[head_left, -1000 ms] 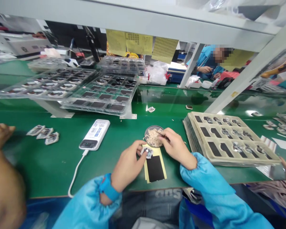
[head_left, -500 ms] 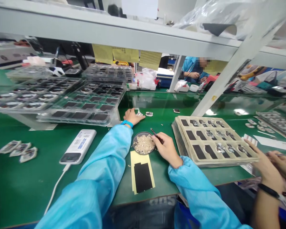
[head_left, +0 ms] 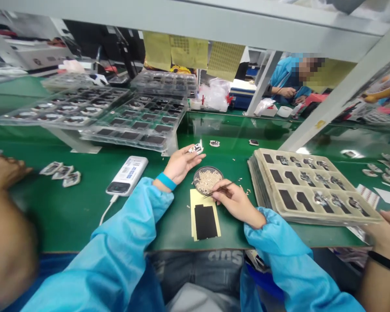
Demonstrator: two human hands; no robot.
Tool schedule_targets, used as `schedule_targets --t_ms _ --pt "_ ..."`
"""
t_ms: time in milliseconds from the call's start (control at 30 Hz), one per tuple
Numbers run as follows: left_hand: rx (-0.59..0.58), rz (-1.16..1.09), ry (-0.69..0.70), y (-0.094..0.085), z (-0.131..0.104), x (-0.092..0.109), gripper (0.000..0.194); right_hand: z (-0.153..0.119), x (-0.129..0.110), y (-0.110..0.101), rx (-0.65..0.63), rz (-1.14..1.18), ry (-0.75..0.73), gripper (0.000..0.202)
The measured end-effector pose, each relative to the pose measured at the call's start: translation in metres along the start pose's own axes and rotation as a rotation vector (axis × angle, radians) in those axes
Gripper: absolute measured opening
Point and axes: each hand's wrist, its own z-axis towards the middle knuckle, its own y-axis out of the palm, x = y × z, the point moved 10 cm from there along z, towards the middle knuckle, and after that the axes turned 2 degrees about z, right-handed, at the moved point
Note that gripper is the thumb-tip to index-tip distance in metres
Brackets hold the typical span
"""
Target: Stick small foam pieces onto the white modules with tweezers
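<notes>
My left hand (head_left: 179, 164) is raised off the bench, closed on a small white-rimmed part (head_left: 196, 149) held by the fingertips. A pair of dark tweezers (head_left: 225, 186) lies in my right hand (head_left: 236, 202), its points over the near edge of a round dish (head_left: 196, 187). Small pale pieces (head_left: 208, 179) fill that dish. Just below it, a black sheet (head_left: 205, 222) rests on yellow paper (head_left: 193, 216). Two similar small parts, one white-rimmed (head_left: 214, 143) and one darker (head_left: 254, 142), sit farther back on the green bench.
Stacked beige trays (head_left: 315, 190) of metal parts stand at right, near a co-worker's hand (head_left: 385, 229). At left are a white power bank (head_left: 127, 175) with a cable, several white-rimmed parts (head_left: 62, 172) and another person's hand (head_left: 6, 171). Clear trays (head_left: 126, 138) sit on a raised shelf.
My left hand has lifted the white-rimmed part off the bench and drawn it nearer. My right hand has turned the tweezers sideways. The view has shifted; another person's hand appears at left.
</notes>
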Motion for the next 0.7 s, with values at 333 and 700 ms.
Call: schedule_targets --t_ms 333,700 --pt "-0.443 0.175 -0.197 -0.004 -0.076 -0.031 0.032 -0.008 0.024 -0.001 0.084 -0.109 0.05 0.019" --pt "-0.613 0.643 -0.087 0.01 -0.096 -0.057 0.022 -0.007 0.02 0.001 0.045 -0.233 0.026 0.011"
